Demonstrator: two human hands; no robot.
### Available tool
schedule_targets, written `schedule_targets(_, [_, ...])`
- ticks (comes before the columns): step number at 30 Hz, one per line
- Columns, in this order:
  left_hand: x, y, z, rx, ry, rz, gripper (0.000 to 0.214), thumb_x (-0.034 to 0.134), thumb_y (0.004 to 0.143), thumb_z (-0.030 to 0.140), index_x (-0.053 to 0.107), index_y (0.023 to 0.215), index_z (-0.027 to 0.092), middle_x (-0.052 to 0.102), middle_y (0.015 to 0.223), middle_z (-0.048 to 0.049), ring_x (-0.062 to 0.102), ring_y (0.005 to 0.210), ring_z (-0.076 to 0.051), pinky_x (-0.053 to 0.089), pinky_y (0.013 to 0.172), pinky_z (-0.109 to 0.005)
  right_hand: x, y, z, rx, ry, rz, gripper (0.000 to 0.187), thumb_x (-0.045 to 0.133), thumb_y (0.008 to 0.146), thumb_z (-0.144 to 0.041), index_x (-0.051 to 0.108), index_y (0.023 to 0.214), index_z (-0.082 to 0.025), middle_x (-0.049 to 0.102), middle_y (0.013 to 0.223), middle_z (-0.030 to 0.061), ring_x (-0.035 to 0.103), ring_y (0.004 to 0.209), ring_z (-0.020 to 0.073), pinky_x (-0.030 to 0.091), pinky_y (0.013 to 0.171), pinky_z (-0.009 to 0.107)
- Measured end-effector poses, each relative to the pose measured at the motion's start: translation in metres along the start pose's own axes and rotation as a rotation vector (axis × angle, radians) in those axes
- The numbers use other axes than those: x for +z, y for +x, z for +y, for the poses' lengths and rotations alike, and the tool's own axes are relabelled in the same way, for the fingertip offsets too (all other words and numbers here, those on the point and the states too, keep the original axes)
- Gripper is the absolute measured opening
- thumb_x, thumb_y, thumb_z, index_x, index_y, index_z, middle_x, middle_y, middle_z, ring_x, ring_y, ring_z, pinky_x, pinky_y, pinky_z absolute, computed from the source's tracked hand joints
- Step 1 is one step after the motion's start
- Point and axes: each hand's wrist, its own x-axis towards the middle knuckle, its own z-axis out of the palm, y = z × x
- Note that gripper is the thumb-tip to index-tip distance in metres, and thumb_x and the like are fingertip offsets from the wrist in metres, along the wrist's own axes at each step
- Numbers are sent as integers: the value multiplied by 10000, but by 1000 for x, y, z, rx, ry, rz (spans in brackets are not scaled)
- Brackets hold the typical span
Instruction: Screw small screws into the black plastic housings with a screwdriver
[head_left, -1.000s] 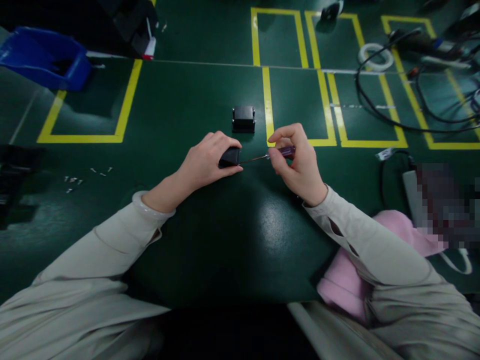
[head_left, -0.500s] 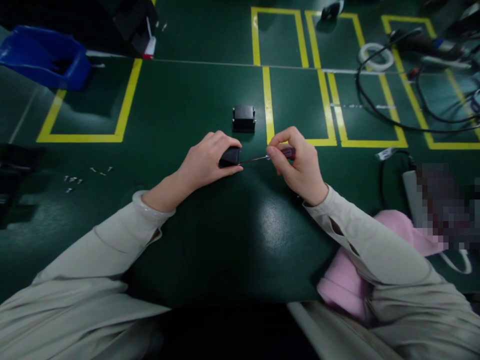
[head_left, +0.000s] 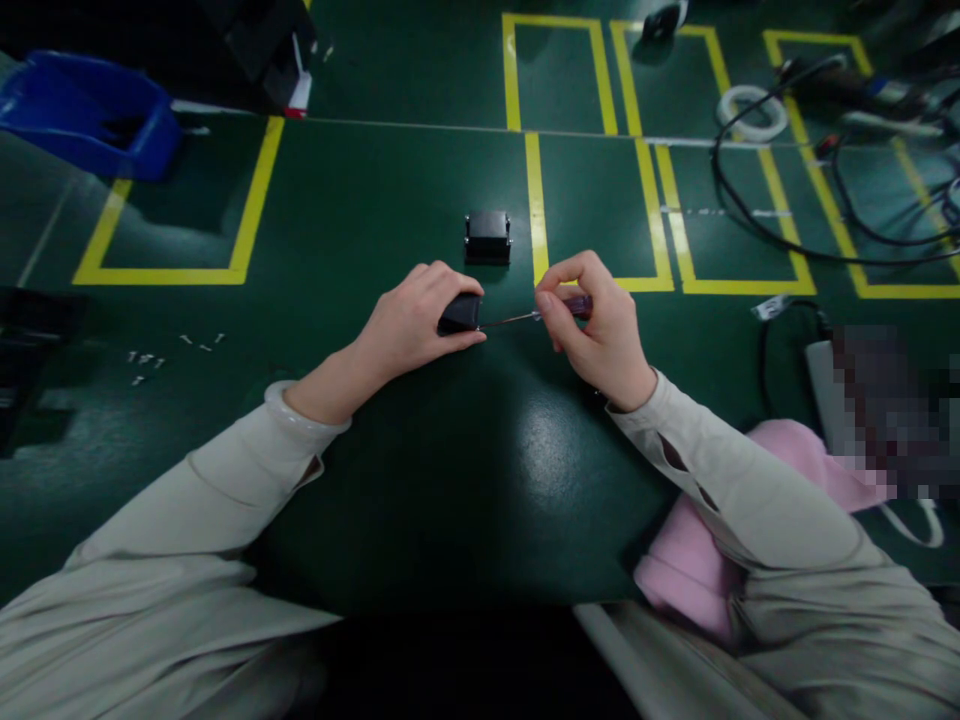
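My left hand (head_left: 420,318) is closed around a small black box (head_left: 459,314), thumb and fingers on opposite sides of it. In my right hand (head_left: 592,325) is a screwdriver (head_left: 576,306) with a dark reddish, see-through handle. Its thin shaft points left, and the tip meets the right end of the box near a small screw. Just beyond my hands a second black box (head_left: 488,237) rests on the green table, with screws showing at its sides. Several loose screws (head_left: 146,358) lie to the left of my left forearm.
A blue bin (head_left: 94,115) stands at the far left near a large black object. Black cables (head_left: 739,215) and a white tape ring (head_left: 752,113) lie at the far right. Pink cloth (head_left: 694,560) is by my right forearm. Yellow tape (head_left: 536,210) marks rectangles on the table (head_left: 420,480).
My right hand has shifted very slightly with the screwdriver, whose tip stays at the box's end. My left hand and the box keep their place.
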Motion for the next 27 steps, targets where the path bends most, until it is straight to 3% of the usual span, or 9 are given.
schedule_targets(5, [1, 0, -1, -2, 3, 0, 439, 691, 894, 437, 576, 1236, 187, 635, 1185, -101, 582, 1071, -279, 496, 904, -419, 1, 0, 1, -30, -14, 23, 65, 522, 949, -202, 517, 1008, -232, 477, 663, -79, 479, 524, 68, 379, 531, 257])
schedule_targets(11, [0, 0, -1, -4, 0, -2, 436, 687, 895, 432, 577, 1240, 189, 636, 1186, -104, 583, 1081, -287, 500, 915, -435, 0, 0, -1, 1, -17, -25, 97, 552, 983, -305, 513, 923, -239, 505, 626, -78, 491, 509, 67, 377, 520, 261])
schedule_targets(19, [0, -1, -1, 11, 3, 9, 443, 688, 897, 439, 575, 1240, 183, 637, 1182, -104, 586, 1071, -284, 501, 899, -425, 0, 0, -1, -27, -16, 1, 38, 538, 968, -262, 519, 985, -234, 522, 691, -70, 494, 532, 63, 392, 531, 256])
schedule_targets(23, [0, -1, -1, 11, 7, 6, 446, 690, 895, 441, 576, 1239, 180, 638, 1191, -105, 588, 1063, -278, 502, 891, -414, 0, 0, -1, -4, 1, -35, 122, 554, 989, -329, 512, 932, -229, 511, 629, -83, 486, 510, 57, 373, 526, 250])
schedule_targets(27, [0, 0, 1, -10, 8, 0, 441, 684, 894, 439, 578, 1240, 186, 637, 1182, -101, 587, 1076, -283, 501, 899, -416, 1, 1, 0, -21, -4, 5, 45, 519, 975, -262, 514, 1008, -231, 497, 667, -77, 487, 533, 65, 394, 542, 257])
